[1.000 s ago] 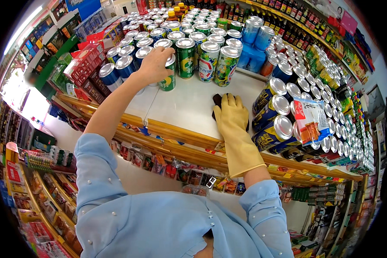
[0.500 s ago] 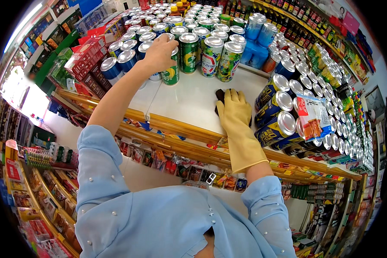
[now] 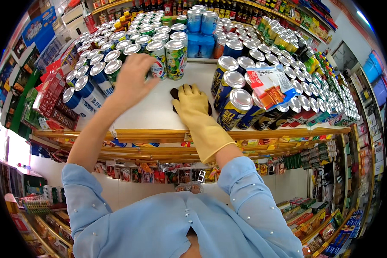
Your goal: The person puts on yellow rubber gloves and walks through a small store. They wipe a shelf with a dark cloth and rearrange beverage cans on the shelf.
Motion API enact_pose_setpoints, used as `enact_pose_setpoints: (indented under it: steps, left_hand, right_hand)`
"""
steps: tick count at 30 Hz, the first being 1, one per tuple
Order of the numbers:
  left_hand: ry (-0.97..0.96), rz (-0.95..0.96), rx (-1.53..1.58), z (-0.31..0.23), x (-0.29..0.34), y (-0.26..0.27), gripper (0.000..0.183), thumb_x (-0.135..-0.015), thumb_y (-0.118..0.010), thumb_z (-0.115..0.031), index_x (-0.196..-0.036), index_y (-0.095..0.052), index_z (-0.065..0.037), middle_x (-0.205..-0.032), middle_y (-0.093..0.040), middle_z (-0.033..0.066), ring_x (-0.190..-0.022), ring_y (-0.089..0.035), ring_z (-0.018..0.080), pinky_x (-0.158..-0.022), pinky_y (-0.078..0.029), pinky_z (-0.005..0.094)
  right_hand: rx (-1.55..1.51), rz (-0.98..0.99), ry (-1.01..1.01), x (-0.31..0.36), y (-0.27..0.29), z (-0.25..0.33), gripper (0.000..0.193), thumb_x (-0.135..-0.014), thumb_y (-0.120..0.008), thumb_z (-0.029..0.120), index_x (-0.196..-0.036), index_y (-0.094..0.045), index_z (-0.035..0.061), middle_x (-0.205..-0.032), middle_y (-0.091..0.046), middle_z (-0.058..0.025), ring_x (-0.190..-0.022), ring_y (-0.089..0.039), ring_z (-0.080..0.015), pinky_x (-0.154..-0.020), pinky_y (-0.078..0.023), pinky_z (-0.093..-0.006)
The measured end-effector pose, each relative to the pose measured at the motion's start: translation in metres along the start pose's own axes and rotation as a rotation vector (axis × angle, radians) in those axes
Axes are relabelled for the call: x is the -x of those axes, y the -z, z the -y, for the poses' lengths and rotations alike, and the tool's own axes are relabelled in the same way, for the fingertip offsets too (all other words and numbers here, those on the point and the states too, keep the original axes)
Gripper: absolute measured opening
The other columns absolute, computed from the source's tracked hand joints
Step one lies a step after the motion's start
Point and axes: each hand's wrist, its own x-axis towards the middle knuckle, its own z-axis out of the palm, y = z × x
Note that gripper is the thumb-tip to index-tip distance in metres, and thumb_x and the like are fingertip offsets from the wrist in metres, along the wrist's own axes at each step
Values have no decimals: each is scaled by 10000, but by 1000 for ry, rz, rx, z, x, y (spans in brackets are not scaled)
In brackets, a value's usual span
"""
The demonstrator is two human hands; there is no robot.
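My bare left hand (image 3: 132,82) is slightly blurred in front of the front row of cans, thumb and fingers apart. It hides most of a green can (image 3: 132,49) and reaches close to a white can with red and green print (image 3: 157,60); whether it touches either I cannot tell. Beside that stands a yellow-and-green can (image 3: 176,61). My right hand (image 3: 192,103), in a yellow rubber glove, presses a dark brown cloth (image 3: 174,93) onto the white shelf top (image 3: 148,114). Its fingers lie close together over the cloth.
Dark blue-and-yellow cans (image 3: 235,109) stand just right of the glove, with a snack packet (image 3: 271,86) lying on cans there. Blue-and-white cans (image 3: 82,101) and red boxes (image 3: 52,94) are at the left. A wooden edge (image 3: 155,135) borders the shelf. Blue wrapped cans (image 3: 200,45) stand behind.
My left hand has left the green can at the row's left and shifted right along the cans. The gloved right hand stays on the cloth. The view has turned rightward.
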Motion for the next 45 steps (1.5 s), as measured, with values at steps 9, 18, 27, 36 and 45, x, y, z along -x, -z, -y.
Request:
enact_pose_setpoints:
  steps: [9,18,27,36,45]
  left_hand:
    - [-51,151,424,-177,-32,-69,849,-655,-865,-368,-1306,-478,15,-1168,-504,170,-1063,-583,341,-812,-544,427]
    - [71,6,415,-208,-36,-101,786,-645,-876,-190,-1295,-475,-8,-1212,-457,176,-1083,-558,369,-844,-530,432]
    - [101,-103,380,-215,-32,-111,748,-647,-844,-167,-1270,-471,14,-1179,-440,182,-1014,-541,341,-785,-533,401]
    - [132,-178,515,-179,17,-109,753,-730,-803,-189,-1372,-461,6,-1383,-466,185,-1183,-535,374,-966,-472,439]
    - [264,-201,12,-3,156,-66,494,-750,-780,-144,-1180,-580,-7,-1232,-584,162,-1166,-526,366,-1015,-413,469]
  right_hand:
    - [125,-54,-17,4,29,9,354,-870,-551,319,-1121,-639,86,-1124,-633,-77,-1100,-550,-272,-862,-475,-440]
    - [8,-191,42,6,35,0,272,-843,-601,263,-976,-640,29,-986,-637,-93,-960,-574,-297,-739,-496,-447]
    - [-28,-241,110,7,34,2,282,-841,-619,263,-964,-644,10,-980,-639,-110,-933,-575,-312,-741,-480,-450]
    - [24,-116,95,3,19,-1,284,-844,-630,263,-1038,-653,57,-1036,-650,-91,-985,-598,-318,-749,-526,-451]
    - [-262,-27,-557,-39,16,-6,237,-941,-589,247,-1032,-674,45,-1072,-690,-156,-993,-651,-410,-840,-526,-477]
